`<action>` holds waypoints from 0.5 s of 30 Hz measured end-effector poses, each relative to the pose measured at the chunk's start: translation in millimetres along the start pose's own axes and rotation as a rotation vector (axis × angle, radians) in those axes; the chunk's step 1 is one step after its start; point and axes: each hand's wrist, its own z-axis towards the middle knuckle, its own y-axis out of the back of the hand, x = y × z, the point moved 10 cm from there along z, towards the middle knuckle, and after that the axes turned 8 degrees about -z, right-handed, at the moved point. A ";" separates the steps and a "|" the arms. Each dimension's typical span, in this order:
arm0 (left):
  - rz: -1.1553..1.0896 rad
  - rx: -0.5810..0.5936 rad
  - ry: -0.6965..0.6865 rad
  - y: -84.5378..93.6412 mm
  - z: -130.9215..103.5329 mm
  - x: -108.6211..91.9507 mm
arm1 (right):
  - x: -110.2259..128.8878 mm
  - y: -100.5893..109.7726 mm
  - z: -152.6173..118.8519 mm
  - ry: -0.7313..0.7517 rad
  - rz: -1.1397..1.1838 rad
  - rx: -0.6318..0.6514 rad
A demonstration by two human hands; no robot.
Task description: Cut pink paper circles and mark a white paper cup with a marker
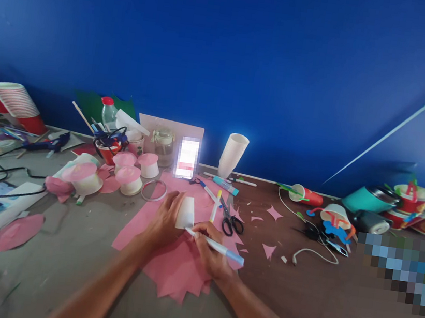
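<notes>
My left hand (168, 213) is closed around a small white paper cup (186, 213) above the pink paper (170, 265). Between the fingers of my right hand (210, 247) is a marker (229, 255) with a white barrel and a blue end. Its tip meets the cup near the lower edge; whether it touches the surface is too small to tell. Just right of the hands lie black-handled scissors (232, 223) and a yellow-and-white marker (216, 205). A tape roll (154, 190) rests left of the cup.
Several white cups with pink tops (129, 179) stand at left. A stack of white cups (232, 154) leans by the blue wall, beside a lit screen (187, 158). Pink scraps (269, 251), a white cable (317, 256) and a red cup (311, 195) lie to the right.
</notes>
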 end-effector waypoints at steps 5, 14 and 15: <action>0.020 -0.025 -0.004 -2.2 -1.4 -0.9 | 7.8 2.3 0.5 0.024 -0.065 -0.043; 0.032 -0.018 -0.005 -3.1 -0.2 -2.0 | 13.4 1.4 0.2 0.061 -0.080 -0.013; 0.033 -0.019 -0.002 -3.8 -0.4 -1.2 | 13.7 0.6 0.2 0.060 -0.089 -0.007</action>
